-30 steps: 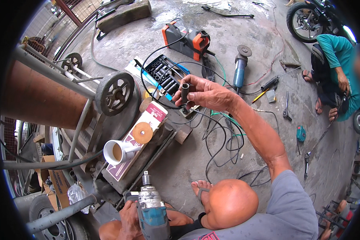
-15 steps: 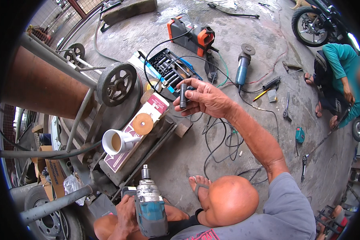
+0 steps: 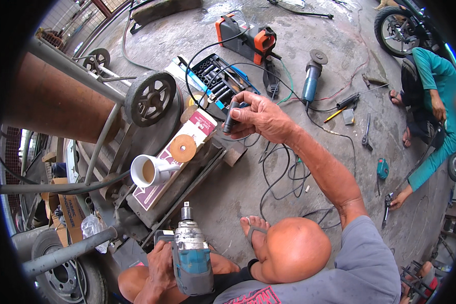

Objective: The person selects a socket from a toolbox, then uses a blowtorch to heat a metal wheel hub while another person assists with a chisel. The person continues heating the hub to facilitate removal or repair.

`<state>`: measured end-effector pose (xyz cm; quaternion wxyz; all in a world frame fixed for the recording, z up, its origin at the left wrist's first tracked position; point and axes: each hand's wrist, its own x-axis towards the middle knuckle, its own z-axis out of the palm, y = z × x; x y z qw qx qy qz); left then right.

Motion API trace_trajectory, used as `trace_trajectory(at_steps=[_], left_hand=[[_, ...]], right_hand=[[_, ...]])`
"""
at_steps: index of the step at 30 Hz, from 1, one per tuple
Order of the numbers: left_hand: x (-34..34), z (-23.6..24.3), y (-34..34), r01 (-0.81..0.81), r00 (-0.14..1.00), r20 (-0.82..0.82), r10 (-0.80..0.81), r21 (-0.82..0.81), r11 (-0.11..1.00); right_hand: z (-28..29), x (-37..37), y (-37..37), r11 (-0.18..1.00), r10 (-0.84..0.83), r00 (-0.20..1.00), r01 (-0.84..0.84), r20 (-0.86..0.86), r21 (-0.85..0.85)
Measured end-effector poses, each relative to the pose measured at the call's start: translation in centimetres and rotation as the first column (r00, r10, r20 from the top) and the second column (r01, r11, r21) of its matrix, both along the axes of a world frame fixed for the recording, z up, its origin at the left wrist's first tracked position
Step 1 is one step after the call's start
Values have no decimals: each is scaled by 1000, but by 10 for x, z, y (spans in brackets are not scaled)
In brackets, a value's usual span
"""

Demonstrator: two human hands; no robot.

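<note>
Socket in my right hand, lifted off the socket tray at frame center-top.
Fingers shut round it; left hand grips impact wrench, btm center, anvil bare.

Count: one impact wrench, one black socket, one socket set case, one angle grinder, one cup, one grinding disc.

One head-worn fisheye camera looks steeply down from above and just behind a crouching person's bald head, near the lower edge. It faces forward over a concrete floor, with straight edges bowing toward the dark round rim. The impact wrench lies close below; the angle grinder and another person sit farther off.
</note>
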<state>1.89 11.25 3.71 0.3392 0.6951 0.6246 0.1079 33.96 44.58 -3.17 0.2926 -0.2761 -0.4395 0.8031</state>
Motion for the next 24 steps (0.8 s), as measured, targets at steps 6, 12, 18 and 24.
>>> trace_trajectory(at_steps=[6, 12, 18, 24], left_hand=[[-3, -1, -3, 5, 1000, -14, -5, -12, 1000], [-2, -2, -1, 17, 1000, -17, -18, -17, 1000], [1, -1, 2, 21, 1000, 11, -21, 27, 999], [0, 0, 2, 14, 1000, 10, -14, -6, 1000]], right_hand=[[0, -6, 0, 1000, 8, 1000, -8, 7, -6], [0, -8, -1, 1000, -6, 1000, 7, 30, -17], [0, -14, -2, 1000, -15, 998, 16, 59, -26], [-1, -18, -3, 998, -49, 992, 53, 116, -29]])
